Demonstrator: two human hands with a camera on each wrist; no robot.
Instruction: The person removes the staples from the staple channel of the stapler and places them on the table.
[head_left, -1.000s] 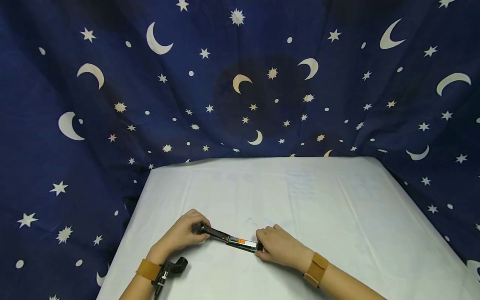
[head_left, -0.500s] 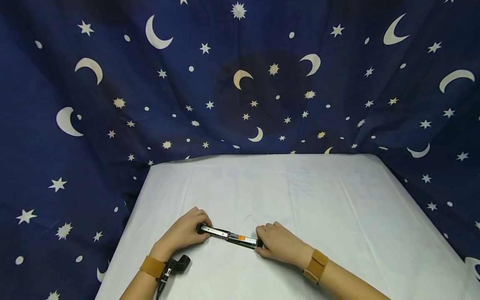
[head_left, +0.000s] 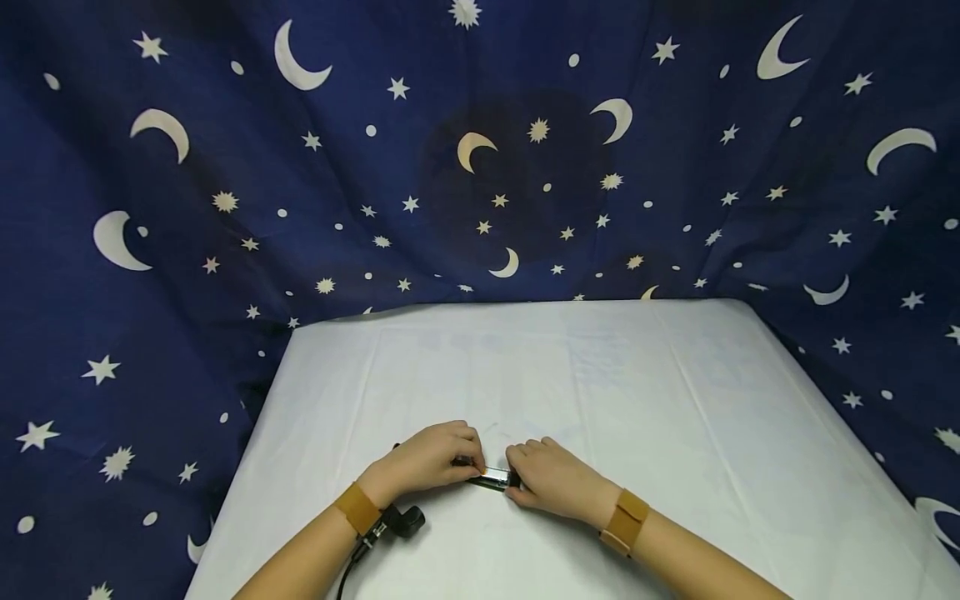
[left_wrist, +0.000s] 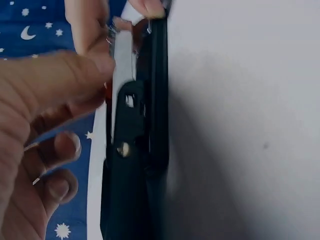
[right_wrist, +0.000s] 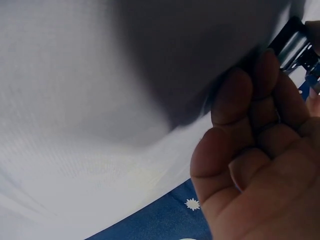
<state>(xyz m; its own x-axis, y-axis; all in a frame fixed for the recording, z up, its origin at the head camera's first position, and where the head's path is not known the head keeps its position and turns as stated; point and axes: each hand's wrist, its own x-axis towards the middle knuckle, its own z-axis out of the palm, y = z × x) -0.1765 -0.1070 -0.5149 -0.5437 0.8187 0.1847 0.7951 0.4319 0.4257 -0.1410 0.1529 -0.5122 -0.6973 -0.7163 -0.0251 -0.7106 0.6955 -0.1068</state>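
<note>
A black stapler (left_wrist: 131, 150) with a silvery metal magazine (head_left: 495, 474) is held between both hands, close over the table. My left hand (head_left: 431, 457) is at the magazine. In the left wrist view, the left thumb (left_wrist: 75, 70) and a finger pinch the metal strip, and the other fingers curl loosely away from the stapler. A sliver of red-orange shows beside the thumb. My right hand (head_left: 558, 483) grips the stapler's right end, its fingers (right_wrist: 232, 97) curled around the black body. Much of the stapler's left part lies hidden behind the left hand in the head view.
A white cloth covers the table (head_left: 637, 400). Behind and beside it hangs a dark blue curtain (head_left: 337, 167) with moons and stars. A small black camera (head_left: 405, 522) with a cable is strapped to the left wrist by a tan band (head_left: 357, 508).
My left hand has slid right, from the stapler's far left end to the magazine near the right hand. Earlier the stapler tilted, bringing its metal side up. The right hand keeps its grip.
</note>
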